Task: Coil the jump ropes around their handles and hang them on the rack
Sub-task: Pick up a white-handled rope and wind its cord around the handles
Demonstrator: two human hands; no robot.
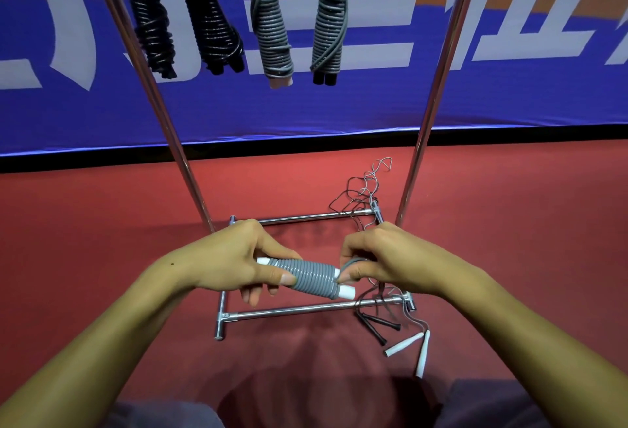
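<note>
My left hand [238, 259] grips a pair of white handles wrapped tightly in grey rope [312, 276], held level above the rack's base. My right hand [380, 257] pinches the free grey end of that rope at the bundle's right end, where a white handle tip [347, 291] sticks out. Several coiled ropes hang from the top of the rack: two black bundles [149, 20] [210, 16] and two grey ones [272, 30] [328, 26].
The chrome rack has two slanting uprights [163, 115] [430, 115] and a floor frame [306, 308]. Loose ropes lie tangled at the frame's right end, with black handles [377, 324] and white handles [413, 346] on the red floor. A blue banner runs behind.
</note>
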